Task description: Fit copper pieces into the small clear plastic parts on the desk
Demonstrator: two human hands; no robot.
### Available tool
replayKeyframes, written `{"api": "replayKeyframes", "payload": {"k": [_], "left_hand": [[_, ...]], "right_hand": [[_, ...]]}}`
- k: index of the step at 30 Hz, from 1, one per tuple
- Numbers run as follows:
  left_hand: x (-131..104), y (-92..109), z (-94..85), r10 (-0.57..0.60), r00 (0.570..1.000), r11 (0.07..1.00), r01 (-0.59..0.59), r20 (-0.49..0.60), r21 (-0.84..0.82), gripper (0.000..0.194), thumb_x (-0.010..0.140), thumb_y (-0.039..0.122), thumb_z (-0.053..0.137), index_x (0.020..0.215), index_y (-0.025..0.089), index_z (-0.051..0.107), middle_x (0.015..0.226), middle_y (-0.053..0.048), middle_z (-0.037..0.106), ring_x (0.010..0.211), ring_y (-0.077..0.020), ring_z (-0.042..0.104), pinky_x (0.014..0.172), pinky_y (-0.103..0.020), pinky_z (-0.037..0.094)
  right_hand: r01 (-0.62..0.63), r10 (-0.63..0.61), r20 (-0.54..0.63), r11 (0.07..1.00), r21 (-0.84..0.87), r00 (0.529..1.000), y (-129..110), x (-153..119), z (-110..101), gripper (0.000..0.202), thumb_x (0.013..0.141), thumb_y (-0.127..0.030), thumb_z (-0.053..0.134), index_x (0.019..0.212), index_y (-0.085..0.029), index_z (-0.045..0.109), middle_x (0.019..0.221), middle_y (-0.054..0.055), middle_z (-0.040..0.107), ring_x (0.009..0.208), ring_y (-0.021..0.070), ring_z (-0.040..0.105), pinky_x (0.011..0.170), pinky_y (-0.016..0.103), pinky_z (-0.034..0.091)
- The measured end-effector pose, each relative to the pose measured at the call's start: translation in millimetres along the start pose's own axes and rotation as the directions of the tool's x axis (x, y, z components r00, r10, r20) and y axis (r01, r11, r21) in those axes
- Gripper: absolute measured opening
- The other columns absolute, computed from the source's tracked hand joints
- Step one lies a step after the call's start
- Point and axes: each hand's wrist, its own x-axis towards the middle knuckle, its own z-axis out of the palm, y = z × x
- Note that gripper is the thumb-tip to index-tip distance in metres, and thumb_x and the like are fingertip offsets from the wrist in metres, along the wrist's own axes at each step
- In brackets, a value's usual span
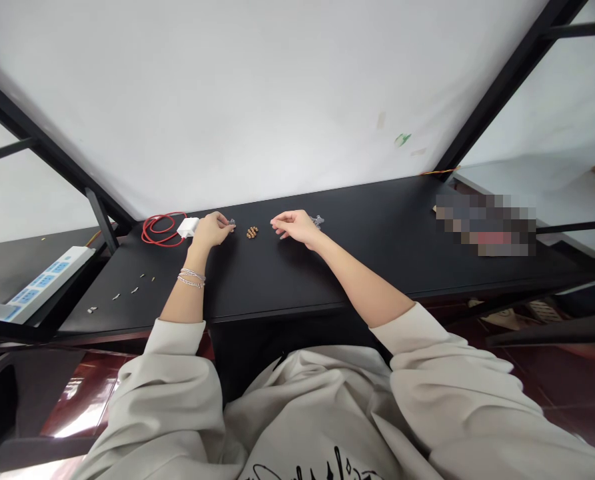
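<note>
Where the left hand [210,229] is curled, its fingertips reach a small, shiny grey piece [232,224]; whether they grip it, I cannot tell. Next, between the hands, small round brown beads [252,232] cluster on the flat black tabletop [377,233], probably light, hard and apt to roll, best pinched across their sides. The right hand's [296,227] fingertips are bunched, any contents indiscernible; it partly hides a grey, clear-looking object [319,221].
</note>
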Motion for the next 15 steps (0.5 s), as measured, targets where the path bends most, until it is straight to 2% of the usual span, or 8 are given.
{"api": "replayKeyframes", "payload": {"k": [5, 10, 13, 15], "left_hand": [[-1.1, 0.9, -1.7, 0.010, 1.000, 1.000, -0.011, 0.020, 0.024, 0.021, 0.074, 0.031, 0.080, 0.075, 0.023, 0.061, 0.068, -0.004, 0.074, 0.066, -0.0239, 0.068, 0.066, -0.034, 0.046], [-4.7, 7.6, -4.4, -0.042, 0.998, 0.996, 0.038, 0.045, 0.074, 0.020, 0.077, 0.033, 0.079, 0.079, 0.022, 0.063, 0.077, -0.005, 0.076, 0.075, -0.0244, 0.070, 0.072, -0.034, 0.049], [-6.4, 10.7, -6.2, -0.054, 0.999, 0.989, 0.054, -0.006, 0.138, 0.019, 0.082, 0.036, 0.076, 0.085, 0.022, 0.064, 0.089, -0.007, 0.077, 0.086, -0.0256, 0.071, 0.078, -0.035, 0.050], [-7.1, 12.0, -7.1, -0.043, 0.996, 0.986, 0.055, -0.082, 0.159, 0.018, 0.084, 0.036, 0.074, 0.089, 0.021, 0.065, 0.094, -0.008, 0.077, 0.092, -0.0265, 0.071, 0.082, -0.036, 0.051]], "right_hand": [[-0.002, 0.002, -0.006, 1.000, -0.002, 1.000, 0.0, 0.3, -0.4, 0.013, 0.080, -0.026, 0.085, 0.080, -0.016, 0.077, 0.083, 0.008, 0.076, 0.068, 0.0138, 0.066, 0.058, 0.025, 0.059], [-0.004, 0.004, -0.009, 1.000, 0.009, 1.000, -1.5, -2.0, 2.2, 0.011, 0.082, -0.023, 0.083, 0.079, -0.015, 0.076, 0.080, 0.007, 0.075, 0.066, 0.0117, 0.065, 0.054, 0.020, 0.056], [0.005, -0.005, -0.027, 1.000, 0.028, 1.000, -5.0, -2.1, 1.9, 0.009, 0.084, -0.020, 0.081, 0.079, -0.015, 0.075, 0.078, 0.006, 0.074, 0.065, 0.0112, 0.065, 0.056, 0.020, 0.057], [0.037, -0.034, -0.096, 0.999, 0.033, 0.995, -7.6, 0.5, -3.6, 0.007, 0.086, -0.019, 0.078, 0.081, -0.015, 0.074, 0.078, 0.005, 0.074, 0.065, 0.0116, 0.066, 0.058, 0.021, 0.057]]}}
